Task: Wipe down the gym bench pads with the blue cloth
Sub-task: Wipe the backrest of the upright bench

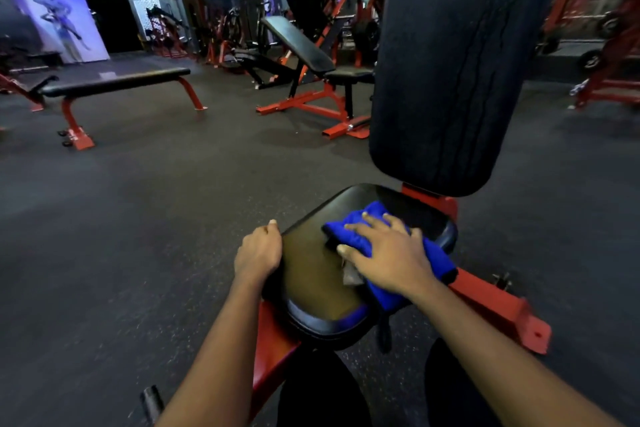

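Your right hand (388, 253) lies flat with its fingers spread, pressing the blue cloth (438, 256) onto the seat pad (311, 270). Your left hand (258, 251) curls over the pad's left edge and grips it. The upright back pad (450, 62) rises just behind. A flat bench (114, 80) stands well apart. Your palm hides part of the cloth, and the pad's edge hides your left fingertips.

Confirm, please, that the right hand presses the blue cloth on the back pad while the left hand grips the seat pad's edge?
No: in the head view the right hand presses the blue cloth on the seat pad, not the back pad; the left hand does grip its edge.
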Demonstrator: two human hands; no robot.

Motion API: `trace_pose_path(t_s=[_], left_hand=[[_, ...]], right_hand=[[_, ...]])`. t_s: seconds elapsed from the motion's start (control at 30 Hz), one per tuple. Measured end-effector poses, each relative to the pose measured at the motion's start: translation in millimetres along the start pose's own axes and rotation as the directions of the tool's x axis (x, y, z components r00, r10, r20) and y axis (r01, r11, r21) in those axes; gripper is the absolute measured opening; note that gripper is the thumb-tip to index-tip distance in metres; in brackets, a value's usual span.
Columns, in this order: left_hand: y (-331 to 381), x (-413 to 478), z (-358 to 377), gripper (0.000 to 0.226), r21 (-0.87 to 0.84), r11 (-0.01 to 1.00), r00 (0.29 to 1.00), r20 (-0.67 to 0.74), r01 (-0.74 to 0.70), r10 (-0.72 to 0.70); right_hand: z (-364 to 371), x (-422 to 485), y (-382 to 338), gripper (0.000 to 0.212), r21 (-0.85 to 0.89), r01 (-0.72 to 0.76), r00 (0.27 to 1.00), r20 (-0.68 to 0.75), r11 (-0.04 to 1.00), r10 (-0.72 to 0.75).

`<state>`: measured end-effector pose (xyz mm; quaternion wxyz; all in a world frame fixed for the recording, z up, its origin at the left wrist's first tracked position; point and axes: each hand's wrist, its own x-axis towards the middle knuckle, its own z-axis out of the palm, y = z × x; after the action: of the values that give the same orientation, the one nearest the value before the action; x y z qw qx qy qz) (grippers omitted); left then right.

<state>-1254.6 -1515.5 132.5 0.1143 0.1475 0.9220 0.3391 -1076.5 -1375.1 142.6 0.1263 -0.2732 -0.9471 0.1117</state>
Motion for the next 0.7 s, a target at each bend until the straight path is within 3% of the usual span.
trace_pose_path(t_s=[0.1,0.17,0.23,0.3,0.33,0.37,0.43,0.53,0.7], left_hand=[[6,5,3,0.064,0.027,0.999,0.999,0.027,-0.03,0.029],[5,8,4,0.067,0.043,0.999,0.999,0.042,-0.03,0.029],[9,10,3,0.067,0.046,0.997,0.998,0.014,-0.055,0.055],[19,12,3,0.061,-0.016,0.992,0.992,-0.033,-0.122,0.121],[26,12,3,0.058,-0.065,0.983,0.985,-0.058,-0.169,0.166],[34,13,4,0.054,-0.116,0.968,0.973,-0.091,-0.223,0.213],[54,12,8,0.045,-0.198,0.917,0.933,-0.171,-0.347,0.316],[92,-1,17,0.037,-0.306,0.799,0.85,-0.29,-0.518,0.44],[147,-39,53,0.012,-0.346,0.7,0.761,-0.471,-0.624,0.446]], right_hand=[[-13,7,15,0.056,0.389,-0.107,0.975,-0.138,0.915,0.172],[-19,19,32,0.051,0.296,-0.28,0.927,-0.166,0.913,0.338],[-24,29,40,0.058,0.172,-0.415,0.902,-0.046,0.893,0.429],[-30,35,36,0.051,0.218,-0.493,0.869,0.069,0.842,0.49],[-32,36,34,0.036,0.299,-0.504,0.861,0.098,0.81,0.5],[-34,37,32,0.023,0.379,-0.501,0.859,0.111,0.778,0.5],[-42,37,32,0.024,0.48,-0.456,0.875,0.089,0.749,0.476],[-71,37,37,0.018,0.525,-0.303,0.914,-0.077,0.796,0.399],[-123,55,56,0.021,0.497,-0.074,0.95,-0.228,0.865,0.212]])
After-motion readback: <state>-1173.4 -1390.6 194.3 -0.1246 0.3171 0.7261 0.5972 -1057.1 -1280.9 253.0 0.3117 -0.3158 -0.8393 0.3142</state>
